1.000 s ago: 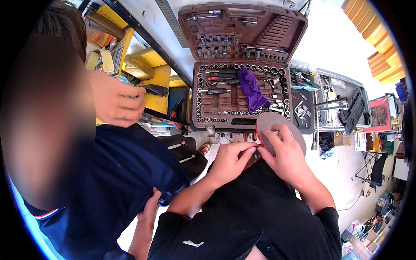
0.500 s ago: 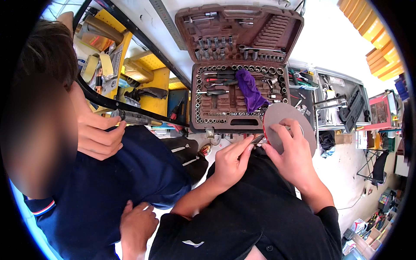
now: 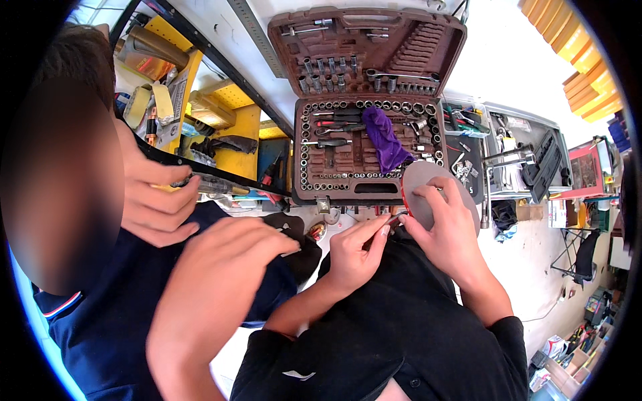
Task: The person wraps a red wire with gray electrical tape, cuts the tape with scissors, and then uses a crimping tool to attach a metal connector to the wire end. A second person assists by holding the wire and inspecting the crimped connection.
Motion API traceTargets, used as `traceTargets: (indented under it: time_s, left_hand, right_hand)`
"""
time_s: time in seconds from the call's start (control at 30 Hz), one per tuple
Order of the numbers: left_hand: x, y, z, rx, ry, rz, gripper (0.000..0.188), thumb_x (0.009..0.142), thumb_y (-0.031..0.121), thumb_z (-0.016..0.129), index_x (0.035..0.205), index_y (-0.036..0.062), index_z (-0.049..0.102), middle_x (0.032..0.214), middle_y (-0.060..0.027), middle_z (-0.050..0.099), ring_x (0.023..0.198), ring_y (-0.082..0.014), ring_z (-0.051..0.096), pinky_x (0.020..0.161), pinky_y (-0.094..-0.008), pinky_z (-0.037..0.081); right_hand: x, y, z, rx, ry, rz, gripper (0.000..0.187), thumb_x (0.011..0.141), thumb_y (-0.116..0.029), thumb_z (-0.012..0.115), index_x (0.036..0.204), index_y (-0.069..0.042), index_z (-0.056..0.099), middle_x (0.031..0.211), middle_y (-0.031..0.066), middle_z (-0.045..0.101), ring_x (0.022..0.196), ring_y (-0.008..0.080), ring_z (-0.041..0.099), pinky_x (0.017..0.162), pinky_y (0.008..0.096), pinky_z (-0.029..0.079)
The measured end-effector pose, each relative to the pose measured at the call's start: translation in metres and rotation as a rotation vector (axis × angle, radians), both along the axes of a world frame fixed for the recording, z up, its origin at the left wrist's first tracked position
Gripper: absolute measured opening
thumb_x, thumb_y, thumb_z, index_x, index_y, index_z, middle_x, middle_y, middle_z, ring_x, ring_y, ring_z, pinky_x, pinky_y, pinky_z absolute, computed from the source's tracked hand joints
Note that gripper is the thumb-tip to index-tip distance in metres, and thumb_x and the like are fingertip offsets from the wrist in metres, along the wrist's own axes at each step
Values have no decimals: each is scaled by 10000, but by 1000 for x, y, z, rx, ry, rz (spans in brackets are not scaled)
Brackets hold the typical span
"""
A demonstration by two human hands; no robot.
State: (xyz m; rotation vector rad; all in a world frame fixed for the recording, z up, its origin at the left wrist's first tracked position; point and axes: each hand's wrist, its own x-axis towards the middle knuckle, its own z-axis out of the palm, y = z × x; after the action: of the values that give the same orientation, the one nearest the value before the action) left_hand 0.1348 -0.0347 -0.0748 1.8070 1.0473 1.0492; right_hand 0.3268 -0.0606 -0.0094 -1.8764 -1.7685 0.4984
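My right hand (image 3: 447, 234) grips a wide, flat grey disc with a red edge, which looks like a roll of double-sided tape (image 3: 460, 197). Its fingers lie over the face and the thumb presses near the rim. Just left of the rim, my left hand (image 3: 353, 257) pinches a small dark strip (image 3: 396, 220) between thumb and forefinger. The strip reaches to my right thumb; whether it joins the roll I cannot tell. Beyond my hands lies an open brown socket set case (image 3: 348, 195), with a purple cloth (image 3: 384, 140) on its tools.
On my left a co-worker in dark blue has one hand (image 3: 160, 200) near a shelf edge and another blurred hand (image 3: 227, 267) raised near my left forearm. Yellow shelves (image 3: 244, 134) hold tape rolls. A grey tool tray (image 3: 555, 127) stands right of the case.
The co-worker's nearer hand has risen from the lap toward my left arm. The tape roll in my right hand has shifted slightly left and tilted.
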Motion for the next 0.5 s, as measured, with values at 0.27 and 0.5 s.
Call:
traceTargets:
  time_s: [0.27, 0.5]
  left_hand:
    - [3, -2, -3, -35, -16, 16, 203, 944, 50, 716, 1128, -28, 752, 883, -187, 761, 723, -234, 756, 624, -316, 559]
    - [1, -10, -3, -15, -26, 35, 203, 947, 67, 713, 1127, -17, 752, 878, -194, 757, 739, -260, 758, 634, -325, 559]
  right_hand:
    - [0, -5, 5, -4, -7, 3, 431, 848, -215, 816, 1188, -31, 625, 1256, 217, 548, 1011, 445, 669, 816, 497, 576]
    - [0, -4, 4, 38, -23, 38, 431, 841, -219, 822, 1176, -28, 631, 1254, 225, 554, 984, 455, 680, 804, 501, 579]
